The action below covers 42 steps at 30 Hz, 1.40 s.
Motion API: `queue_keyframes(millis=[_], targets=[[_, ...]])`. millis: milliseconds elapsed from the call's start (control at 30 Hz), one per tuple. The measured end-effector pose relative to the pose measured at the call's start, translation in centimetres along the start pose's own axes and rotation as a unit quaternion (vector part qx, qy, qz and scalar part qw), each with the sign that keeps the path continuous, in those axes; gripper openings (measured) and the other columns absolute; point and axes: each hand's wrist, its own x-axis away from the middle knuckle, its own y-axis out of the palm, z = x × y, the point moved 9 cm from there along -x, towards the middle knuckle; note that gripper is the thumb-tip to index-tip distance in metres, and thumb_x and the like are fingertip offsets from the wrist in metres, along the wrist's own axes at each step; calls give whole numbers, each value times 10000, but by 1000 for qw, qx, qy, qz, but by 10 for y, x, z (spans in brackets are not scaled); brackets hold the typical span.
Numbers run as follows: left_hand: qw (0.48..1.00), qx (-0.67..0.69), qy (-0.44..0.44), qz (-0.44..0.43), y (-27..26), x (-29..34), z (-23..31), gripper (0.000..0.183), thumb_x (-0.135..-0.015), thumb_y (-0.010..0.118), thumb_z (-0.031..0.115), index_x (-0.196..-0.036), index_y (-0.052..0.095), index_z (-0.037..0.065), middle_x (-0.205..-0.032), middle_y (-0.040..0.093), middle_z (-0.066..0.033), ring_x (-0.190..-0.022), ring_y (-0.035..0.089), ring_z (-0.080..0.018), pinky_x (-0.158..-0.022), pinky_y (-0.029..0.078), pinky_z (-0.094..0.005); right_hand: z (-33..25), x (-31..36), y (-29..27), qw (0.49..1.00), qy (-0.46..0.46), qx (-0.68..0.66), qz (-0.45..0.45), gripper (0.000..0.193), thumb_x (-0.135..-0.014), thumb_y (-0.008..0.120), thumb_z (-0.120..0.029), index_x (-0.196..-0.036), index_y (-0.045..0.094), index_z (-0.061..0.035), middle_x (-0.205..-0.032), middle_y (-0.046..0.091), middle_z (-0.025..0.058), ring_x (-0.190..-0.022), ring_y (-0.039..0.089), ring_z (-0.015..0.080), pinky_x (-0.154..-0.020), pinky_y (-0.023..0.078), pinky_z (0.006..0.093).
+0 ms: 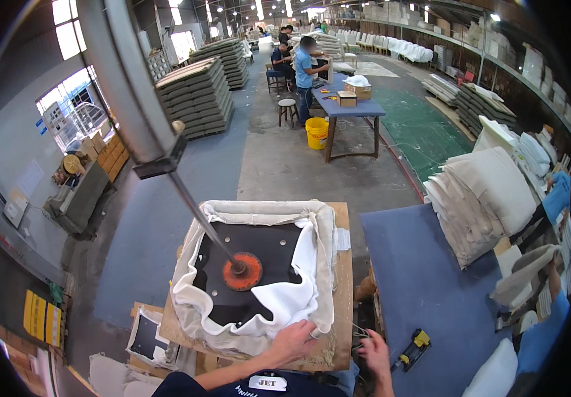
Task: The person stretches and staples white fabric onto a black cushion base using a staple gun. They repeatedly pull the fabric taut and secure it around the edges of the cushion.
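Observation:
A seat cushion [330, 264] in a beige fabric cover lies upside down on a wooden board [343, 291]. White padding [292, 301] bunches around its black base panel [245, 235]. A round orange press foot [251, 280] on a metal rod [202, 218] bears down on that panel. My left hand [293, 342] is closed on the cover's edge at the near right corner. Just right of the board, my right hand [375, 352] is closed, pinching a thin light cord [359, 329]; part of the cord is hard to make out.
Above stands the press's steel column [123, 79]. A blue table [418, 264] at right bears a yellow-and-black tool [414, 349] and stacked covers [474, 198]. Another person's blue sleeve [545, 341] shows there. At lower left sits another cushion [149, 337]. Farther off, people work at a table [358, 109].

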Motion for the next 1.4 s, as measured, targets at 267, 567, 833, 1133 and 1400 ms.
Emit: queue_keyframes(millis=[267,567,833,1133,1400], targets=[[957,-126,-234,-115,-24,-37,0,257,-834,709,126,-1068,613,77,-796,712,-196,-783,728,-359,-713,566,-434,278,-14,-244,921,160,140,326,482,-982,525,-169,-1447,555,-46,-1391,641,174,-1299,589,346,-1110,436,426],[934,-117,-285,-182,44,-73,12,126,-937,503,14,-1050,558,1,-940,575,-138,-848,524,-214,-834,450,-325,314,-23,-303,816,210,277,462,642,-902,675,-201,-1497,463,-87,-1312,558,196,-1189,547,434,-1007,467,540],[895,-272,-250,-250,71,-69,23,408,-827,785,150,-1061,470,41,-865,548,-155,-763,497,-297,-730,439,-427,301,-118,-322,775,296,260,494,907,-875,732,-245,-1596,215,-58,-1316,532,242,-1203,533,432,-987,481,555],[882,-314,-302,-178,-11,-55,-53,487,-889,747,278,-1193,674,-96,-1068,716,-278,-1003,671,-402,-916,519,-480,318,-106,-322,851,335,209,346,831,-782,740,-281,-1483,384,-12,-1352,591,307,-1279,559,454,-1094,460,476],[928,-64,-315,-189,-23,-64,-90,649,-899,746,212,-1368,512,-171,-1291,628,-331,-1188,617,-405,-1046,462,-447,230,37,-219,919,200,121,318,548,-788,795,-353,-1200,675,-12,-1153,734,196,-1075,697,377,-934,546,444]])
